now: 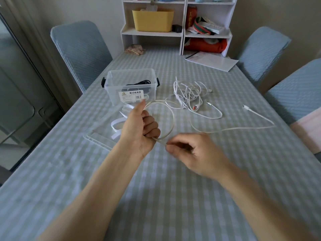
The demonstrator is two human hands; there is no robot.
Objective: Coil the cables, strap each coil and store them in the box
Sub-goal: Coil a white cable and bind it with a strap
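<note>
Head view: the left hand [139, 126] is raised above the table [156, 197] with its fingers curled around a white cable [171, 119]. The cable makes a round loop to the right of this hand. The right hand [192, 150] is just beside it, lower and to the right, and pinches the same cable between thumb and forefinger; this hand is a little blurred. From the hands the cable runs far to the right over the checked tablecloth and ends in a small plug [245, 107].

Behind the hands stands a clear plastic box [131, 84] without lid, with black latches on its sides and a white label on the front. A coiled black cable [140, 82] lies inside it. To the right of the box lies a loose tangle of white cables [189, 94], not coiled. White straps [116, 125] lie on the table left of the left hand, and the clear lid [99, 139] lies near them. At the far end a white shelf [178, 23] holds a yellow bin [152, 20], and some papers [212, 60] rest near it. Blue-covered chairs [81, 51] stand around the table.
</note>
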